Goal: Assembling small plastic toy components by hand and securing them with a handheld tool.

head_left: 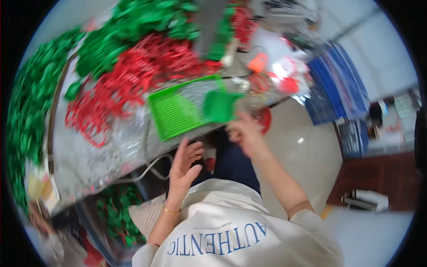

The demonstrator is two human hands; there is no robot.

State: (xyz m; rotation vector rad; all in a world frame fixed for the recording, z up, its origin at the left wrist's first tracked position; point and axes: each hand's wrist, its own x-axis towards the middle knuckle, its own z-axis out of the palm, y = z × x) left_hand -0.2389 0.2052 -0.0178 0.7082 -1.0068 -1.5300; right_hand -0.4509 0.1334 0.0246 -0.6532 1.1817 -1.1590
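A flat green plastic piece (219,107), smeared by motion, hangs over the right side of a bright green ribbed tray (171,120). My right hand (243,133) grips this piece at its near right edge; the fingers are blurred. Small silvery bits (195,92) lie in the far part of the tray. Just in front of the tray's near edge, my left hand (183,164) is open, thumb and fingers apart, holding nothing.
Red strap-like loops (147,66) are heaped behind the tray, with green pieces (133,26) beyond and another green heap (33,98) at far left. A white cable (144,173) hangs by the table edge. Blue bundles (340,84) stand right; a bin (118,213) sits below.
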